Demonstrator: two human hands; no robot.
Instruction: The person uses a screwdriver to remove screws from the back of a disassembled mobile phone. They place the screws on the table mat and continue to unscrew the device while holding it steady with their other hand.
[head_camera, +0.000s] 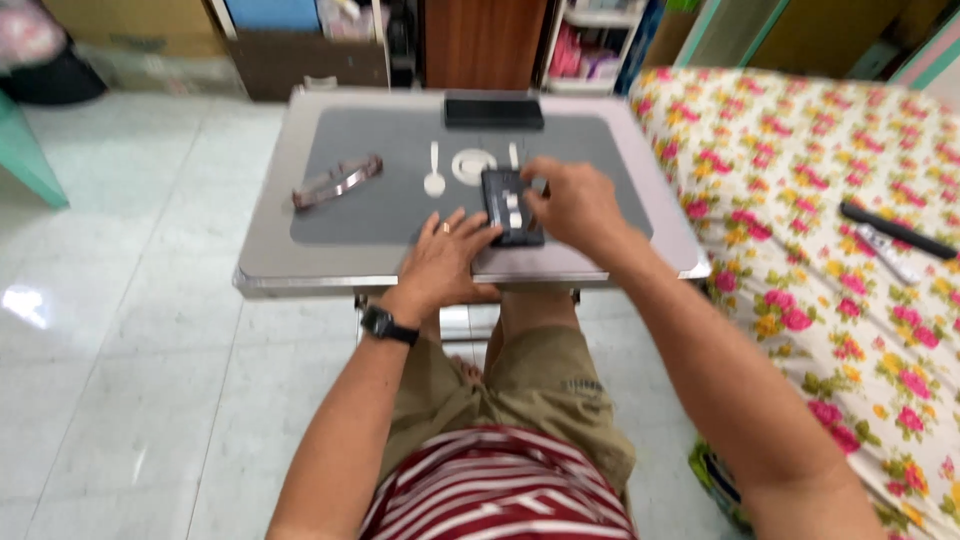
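Observation:
An opened black phone (510, 207) with pale parts showing inside lies on the grey mat (390, 205) of a small table. My left hand (443, 257), with a black watch on its wrist, lies flat on the mat, its fingertips touching the phone's near left edge. My right hand (572, 203) rests on the phone's right side, fingers curled over its upper edge. Whether those fingers pinch a small tool is not visible.
On the mat lie a white spoon-shaped tool (434, 178), a white ring (472, 165), a brown-framed pair of glasses (337, 182) at left and a black flat device (494, 112) at the far edge. A flowered bed (800, 230) with two remotes (893, 238) stands at right. Tiled floor lies left.

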